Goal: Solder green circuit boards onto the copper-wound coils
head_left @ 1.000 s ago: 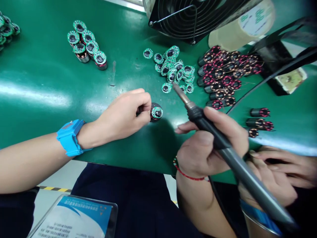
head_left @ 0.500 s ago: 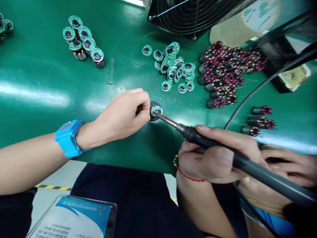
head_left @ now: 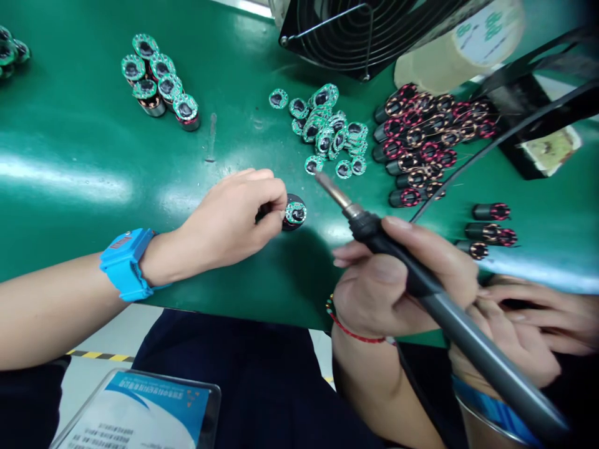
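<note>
My left hand, with a blue wrist strap, pinches a small coil part topped by a round green circuit board on the green table. My right hand grips a dark soldering iron. Its metal tip is raised up and to the right of the part, not touching it.
A heap of loose green boards lies behind the part, with a pile of dark red-ended coils to its right and finished parts at back left. A black fan stands behind. Another person's hands rest at lower right.
Half a second ago the iron's tip touched the board on the part; it has since lifted up and away to the right. My left hand has kept its hold.
</note>
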Demonstrator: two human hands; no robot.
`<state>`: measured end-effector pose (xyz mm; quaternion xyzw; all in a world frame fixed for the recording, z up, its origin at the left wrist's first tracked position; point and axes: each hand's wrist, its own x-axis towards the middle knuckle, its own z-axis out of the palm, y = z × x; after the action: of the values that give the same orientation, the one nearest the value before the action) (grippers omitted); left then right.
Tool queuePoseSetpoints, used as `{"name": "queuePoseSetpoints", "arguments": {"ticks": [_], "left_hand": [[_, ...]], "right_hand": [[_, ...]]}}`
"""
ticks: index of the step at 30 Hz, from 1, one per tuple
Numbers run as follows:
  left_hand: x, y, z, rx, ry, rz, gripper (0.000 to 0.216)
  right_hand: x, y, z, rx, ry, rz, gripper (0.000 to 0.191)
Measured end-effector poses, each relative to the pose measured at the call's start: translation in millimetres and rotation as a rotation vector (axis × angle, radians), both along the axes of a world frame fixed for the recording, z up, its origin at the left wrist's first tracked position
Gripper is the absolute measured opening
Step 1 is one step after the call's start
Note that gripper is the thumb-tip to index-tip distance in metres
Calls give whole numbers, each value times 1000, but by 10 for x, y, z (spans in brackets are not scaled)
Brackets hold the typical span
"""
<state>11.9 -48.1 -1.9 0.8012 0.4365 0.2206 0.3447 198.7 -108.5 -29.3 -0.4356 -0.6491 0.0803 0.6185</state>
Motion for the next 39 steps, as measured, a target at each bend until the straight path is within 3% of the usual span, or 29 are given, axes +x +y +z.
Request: {"name": "queuePoseSetpoints", "arguments": {"ticks": [4, 6, 11, 24, 34, 39], "left_hand": [[-6, 14, 4, -163, -137, 50, 16], [-7, 28, 12, -219, -167, 65, 14], [-8, 58, 16, -251, -187, 57, 14], [-19, 40, -10, -212, -148, 29, 14], [2, 9, -45, -96, -97, 41, 16], [13, -4, -40, -94, -73, 58, 16]], "right_hand": [[-80, 14, 32, -269, 29, 17, 44], [-95, 50, 50, -328, -47, 45, 43], [-102, 132, 92, -367, -269, 143, 49], [-40, 222, 73, -414, -303, 188, 46], [-60, 50, 68, -343, -13, 38, 37], [-54, 46, 15, -27, 133, -53, 26]]}}
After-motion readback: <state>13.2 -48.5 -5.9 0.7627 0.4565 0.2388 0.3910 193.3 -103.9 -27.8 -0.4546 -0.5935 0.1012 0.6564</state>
